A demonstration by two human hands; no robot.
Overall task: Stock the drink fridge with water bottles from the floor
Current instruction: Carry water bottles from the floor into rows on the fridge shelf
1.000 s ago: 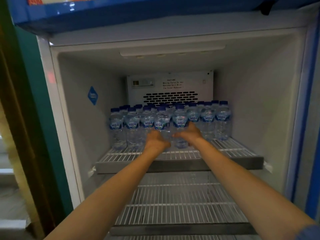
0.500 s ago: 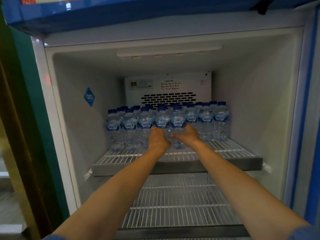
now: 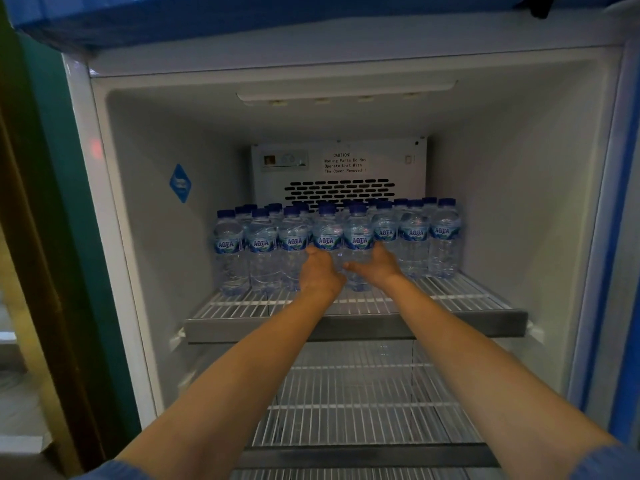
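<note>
Placement step. Left hand [image 3: 320, 271] and right hand [image 3: 377, 268] each grip a water bottle [image 3: 359, 239] standing mid-front on the top wire shelf [image 3: 450, 296] (neighbours touching). Next, probably: release without toppling them, then fetch more from the floor.

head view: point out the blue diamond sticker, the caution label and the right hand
blue diamond sticker [image 3: 180, 183], head view, its centre
caution label [image 3: 344, 163], head view, middle of the text
right hand [image 3: 377, 268], head view, middle of the hand
</note>
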